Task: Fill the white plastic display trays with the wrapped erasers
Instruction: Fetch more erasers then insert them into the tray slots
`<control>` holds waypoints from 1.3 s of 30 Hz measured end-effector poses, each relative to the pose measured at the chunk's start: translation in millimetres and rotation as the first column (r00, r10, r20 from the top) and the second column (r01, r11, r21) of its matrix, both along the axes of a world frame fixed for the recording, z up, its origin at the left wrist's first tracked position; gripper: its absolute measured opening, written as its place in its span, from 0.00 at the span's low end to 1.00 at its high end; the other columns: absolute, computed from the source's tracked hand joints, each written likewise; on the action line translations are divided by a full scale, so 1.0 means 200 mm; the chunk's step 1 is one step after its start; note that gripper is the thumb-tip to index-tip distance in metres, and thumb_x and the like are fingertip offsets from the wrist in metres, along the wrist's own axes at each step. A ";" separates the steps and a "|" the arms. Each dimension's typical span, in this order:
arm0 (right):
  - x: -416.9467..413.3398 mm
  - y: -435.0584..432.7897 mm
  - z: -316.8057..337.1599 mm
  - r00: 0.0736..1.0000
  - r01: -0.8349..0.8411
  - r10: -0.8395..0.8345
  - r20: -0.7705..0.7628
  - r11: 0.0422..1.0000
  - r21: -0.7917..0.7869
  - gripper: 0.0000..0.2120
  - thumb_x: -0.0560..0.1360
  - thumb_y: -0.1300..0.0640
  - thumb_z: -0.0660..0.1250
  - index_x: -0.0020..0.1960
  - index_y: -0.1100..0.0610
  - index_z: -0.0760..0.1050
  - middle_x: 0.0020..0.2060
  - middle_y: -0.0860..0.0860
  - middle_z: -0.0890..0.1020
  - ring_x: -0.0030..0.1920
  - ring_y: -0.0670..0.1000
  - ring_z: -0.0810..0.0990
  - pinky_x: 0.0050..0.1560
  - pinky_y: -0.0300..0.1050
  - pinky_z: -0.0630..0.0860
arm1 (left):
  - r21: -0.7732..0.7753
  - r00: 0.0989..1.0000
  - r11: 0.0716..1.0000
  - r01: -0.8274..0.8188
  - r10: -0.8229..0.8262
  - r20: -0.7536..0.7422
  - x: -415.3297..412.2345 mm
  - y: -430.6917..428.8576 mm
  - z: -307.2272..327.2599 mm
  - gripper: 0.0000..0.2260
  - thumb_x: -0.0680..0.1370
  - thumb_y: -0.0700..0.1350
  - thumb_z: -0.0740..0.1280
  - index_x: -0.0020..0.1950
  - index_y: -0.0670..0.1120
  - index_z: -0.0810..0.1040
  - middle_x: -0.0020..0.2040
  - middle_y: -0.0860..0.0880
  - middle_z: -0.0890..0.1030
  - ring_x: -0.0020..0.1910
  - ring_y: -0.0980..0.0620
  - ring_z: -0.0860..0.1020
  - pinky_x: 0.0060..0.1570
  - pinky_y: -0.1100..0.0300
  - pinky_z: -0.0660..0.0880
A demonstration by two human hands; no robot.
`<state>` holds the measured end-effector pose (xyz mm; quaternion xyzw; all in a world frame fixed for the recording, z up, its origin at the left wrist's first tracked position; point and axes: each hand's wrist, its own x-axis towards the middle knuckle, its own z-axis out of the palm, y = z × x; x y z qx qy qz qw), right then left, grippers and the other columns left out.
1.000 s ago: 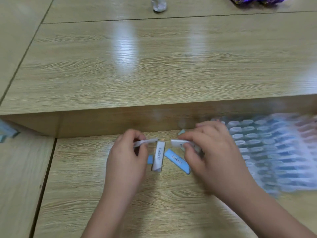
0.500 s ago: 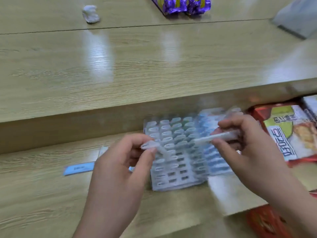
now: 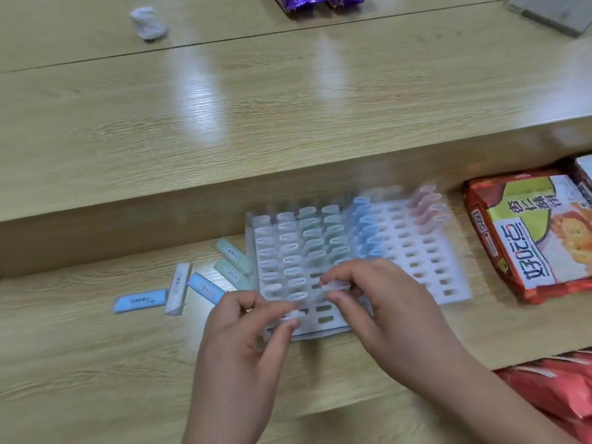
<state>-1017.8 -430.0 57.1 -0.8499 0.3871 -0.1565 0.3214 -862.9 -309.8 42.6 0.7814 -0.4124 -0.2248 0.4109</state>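
Note:
Two white slotted display trays lie side by side on the lower wooden shelf. The left tray [image 3: 323,330] holds several white and green wrapped erasers upright; the right tray [image 3: 455,291] holds a row of blue ones [image 3: 365,232] and a few pink ones [image 3: 426,209], blurred. My left hand [image 3: 243,334] pinches a white wrapped eraser [image 3: 293,315] over the left tray's near rows. My right hand [image 3: 381,302] pinches another white wrapped eraser [image 3: 334,287] just above it. Loose erasers lie left of the trays: two blue [image 3: 141,300] [image 3: 205,288], one white [image 3: 177,288], two green [image 3: 232,253].
A raised wooden desk step [image 3: 192,200] runs behind the trays. A red and green biscuit packet [image 3: 538,232] lies to the right, red packaging [image 3: 554,389] at lower right. On the upper desk sit a crumpled white tissue [image 3: 148,22], purple wrappers [image 3: 320,1] and a grey object [image 3: 551,12].
The view swung right from the loose erasers to the trays. Both hands carried their white erasers over and now hold them lower and closer together above the left tray.

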 end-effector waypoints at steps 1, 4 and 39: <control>0.01 0.00 -0.01 1.000 -0.004 0.004 0.000 1.000 -0.009 0.07 0.77 0.45 0.64 0.55 0.39 0.75 0.43 0.34 0.77 0.49 0.38 0.75 0.45 0.42 0.76 | 0.015 1.000 1.000 -0.004 0.004 0.025 -0.01 0.00 -0.01 0.10 0.72 0.46 0.76 0.47 0.62 0.86 0.47 0.58 0.74 0.45 0.57 0.75 0.41 0.73 0.66; 0.04 0.02 -0.03 0.999 -0.039 0.039 0.003 0.999 -0.001 0.10 0.76 0.40 0.59 0.56 0.38 0.74 0.43 0.37 0.77 0.50 0.38 0.74 0.45 0.45 0.77 | 0.001 0.992 1.000 -0.012 0.011 0.125 -0.02 0.01 -0.04 0.05 0.75 0.51 0.74 0.48 0.63 0.84 0.48 0.60 0.72 0.47 0.55 0.75 0.43 0.72 0.66; 0.30 0.12 -0.01 0.991 -0.115 0.136 0.022 0.904 -0.411 0.07 0.76 0.54 0.67 0.53 0.50 0.82 0.49 0.41 0.82 0.45 0.52 0.76 0.45 0.48 0.73 | 0.016 0.963 0.975 -0.222 0.216 0.158 0.34 0.16 -0.18 0.10 0.75 0.57 0.65 0.55 0.59 0.79 0.50 0.61 0.74 0.44 0.61 0.76 0.40 0.62 0.72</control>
